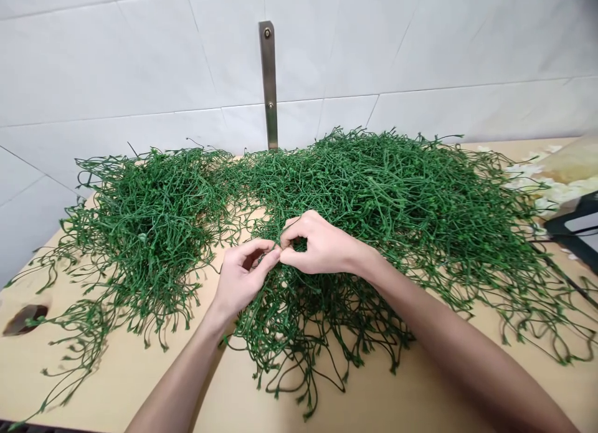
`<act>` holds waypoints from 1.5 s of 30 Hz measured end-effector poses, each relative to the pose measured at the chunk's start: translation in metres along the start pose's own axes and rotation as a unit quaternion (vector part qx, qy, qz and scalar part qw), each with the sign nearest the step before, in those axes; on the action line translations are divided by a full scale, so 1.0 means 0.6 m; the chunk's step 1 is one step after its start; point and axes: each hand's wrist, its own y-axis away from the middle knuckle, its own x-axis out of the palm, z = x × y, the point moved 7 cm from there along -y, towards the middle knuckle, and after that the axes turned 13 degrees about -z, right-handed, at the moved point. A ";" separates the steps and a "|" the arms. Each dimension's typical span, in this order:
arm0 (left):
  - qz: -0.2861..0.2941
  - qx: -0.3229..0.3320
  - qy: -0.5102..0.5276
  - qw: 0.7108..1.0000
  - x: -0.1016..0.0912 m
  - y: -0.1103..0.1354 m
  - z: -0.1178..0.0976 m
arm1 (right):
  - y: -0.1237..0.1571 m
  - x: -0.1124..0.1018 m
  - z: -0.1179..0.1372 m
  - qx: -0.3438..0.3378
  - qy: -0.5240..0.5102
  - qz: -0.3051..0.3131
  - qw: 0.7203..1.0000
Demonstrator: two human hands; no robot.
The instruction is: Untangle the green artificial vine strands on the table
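A wide heap of green plastic stems (397,196) lies across the light wooden table (411,395), with a smaller heap (149,221) at the left. My left hand (243,280) and my right hand (317,246) meet at the heap's front middle. Both are closed in a pinch on thin green stems, fingertips almost touching each other. Loose stem ends trail toward the table's near edge below my wrists.
A metal bracket (268,84) stands upright against the white tiled wall behind the heaps. White petal-like pieces (532,177) and a dark object (577,230) sit at the far right. A dark knot (23,318) marks the table's left corner.
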 end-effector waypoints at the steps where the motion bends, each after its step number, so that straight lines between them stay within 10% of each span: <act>1: 0.005 0.000 -0.004 1.000 0.001 0.000 0.000 | 0.000 0.002 0.000 0.001 0.001 -0.001 1.000; 17: -0.003 -0.115 0.071 0.991 0.002 -0.010 0.027 | -0.002 0.013 0.009 -0.110 -0.064 -0.105 0.986; 34: -0.018 -0.130 0.084 0.988 -0.006 -0.013 0.026 | -0.001 0.002 0.000 -0.154 -0.074 -0.068 0.983; 45: -0.111 -0.166 0.129 0.971 -0.020 -0.017 0.028 | -0.004 -0.021 0.013 -0.041 -0.008 -0.075 0.996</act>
